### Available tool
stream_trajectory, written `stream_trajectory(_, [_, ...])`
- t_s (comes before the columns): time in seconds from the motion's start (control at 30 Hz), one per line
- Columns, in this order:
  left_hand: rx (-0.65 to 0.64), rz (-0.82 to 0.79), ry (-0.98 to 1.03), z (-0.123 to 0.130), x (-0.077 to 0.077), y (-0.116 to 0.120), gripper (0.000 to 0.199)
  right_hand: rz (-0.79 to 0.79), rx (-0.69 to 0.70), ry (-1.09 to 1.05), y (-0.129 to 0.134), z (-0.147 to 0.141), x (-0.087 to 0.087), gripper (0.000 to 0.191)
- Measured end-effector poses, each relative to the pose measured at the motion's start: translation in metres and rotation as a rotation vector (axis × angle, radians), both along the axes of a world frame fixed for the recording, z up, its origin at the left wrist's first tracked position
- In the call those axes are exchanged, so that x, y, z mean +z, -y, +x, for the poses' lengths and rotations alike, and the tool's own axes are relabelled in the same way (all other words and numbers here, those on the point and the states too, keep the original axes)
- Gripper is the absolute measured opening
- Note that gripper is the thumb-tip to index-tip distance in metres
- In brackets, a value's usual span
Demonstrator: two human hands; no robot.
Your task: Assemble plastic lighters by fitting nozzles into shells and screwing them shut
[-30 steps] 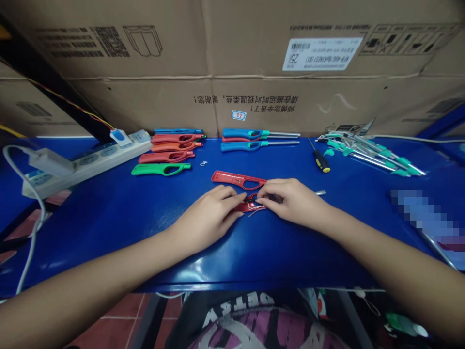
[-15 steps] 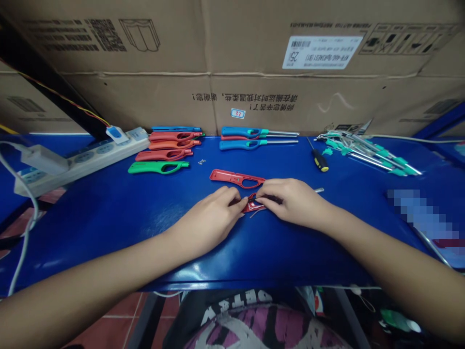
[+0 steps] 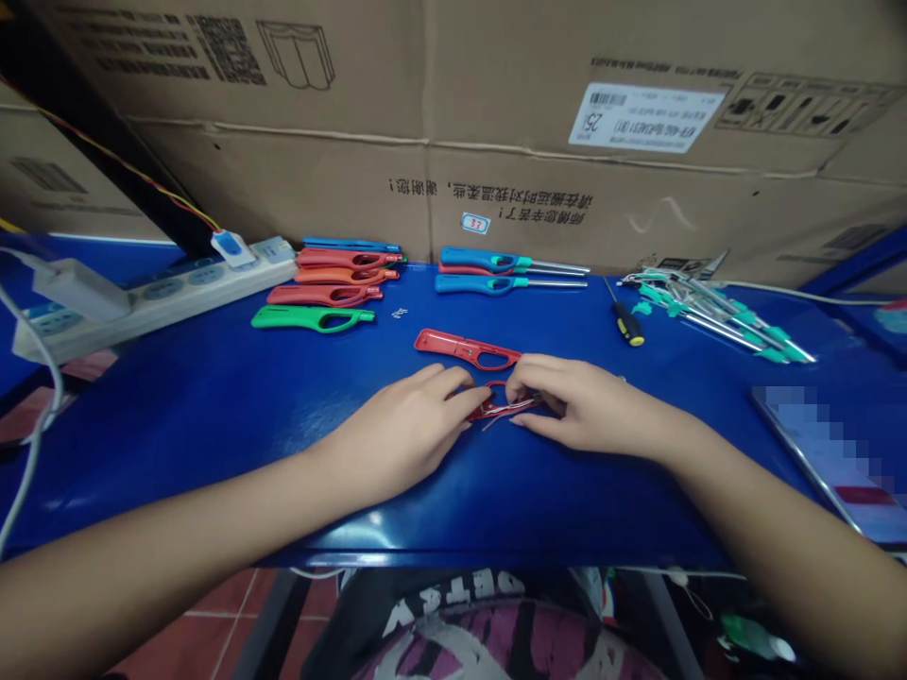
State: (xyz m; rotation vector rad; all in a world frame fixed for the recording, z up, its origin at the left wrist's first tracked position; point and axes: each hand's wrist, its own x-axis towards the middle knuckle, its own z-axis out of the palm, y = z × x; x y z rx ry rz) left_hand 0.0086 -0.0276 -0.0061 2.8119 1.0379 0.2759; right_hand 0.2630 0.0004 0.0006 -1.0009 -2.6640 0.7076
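On the blue table, a red lighter shell half (image 3: 496, 410) with thin wires in it lies between my hands. My left hand (image 3: 418, 420) grips its left end with thumb and fingers. At its right end, my right hand (image 3: 577, 401) has its fingers curled over the shell, thumb near the wires; what the fingertips hold there is hidden. Just behind them lies another red shell half (image 3: 453, 346), its inner side up, its right end close to my right hand.
Coloured shells (image 3: 312, 319) are stacked at the back left near a power strip (image 3: 162, 295). Blue lighters (image 3: 474, 283), small screws (image 3: 401, 313), a screwdriver (image 3: 627, 324) and metal tubes with green parts (image 3: 729, 316) lie behind. A phone (image 3: 836, 463) is at the right.
My right hand has shifted slightly right and its thumb has moved away from the fingertips, showing more of the wires. The camera view has tilted a little.
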Motion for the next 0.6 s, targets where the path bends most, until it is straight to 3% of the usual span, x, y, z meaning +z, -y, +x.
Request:
stream_trajectory(0.27, [-0.049, -0.046, 0.054, -0.0010, -0.0031, -0.0001, 0.036, -0.018, 0.067, -0.002, -0.0022, 0.0038, 0.0045, 0.004])
stream_trajectory(0.6, [-0.078, -0.024, -0.032, 0.0005, -0.0032, -0.0016, 0.047, 0.063, -0.032, -0.025, -0.0087, 0.0037, -0.0043, 0.009])
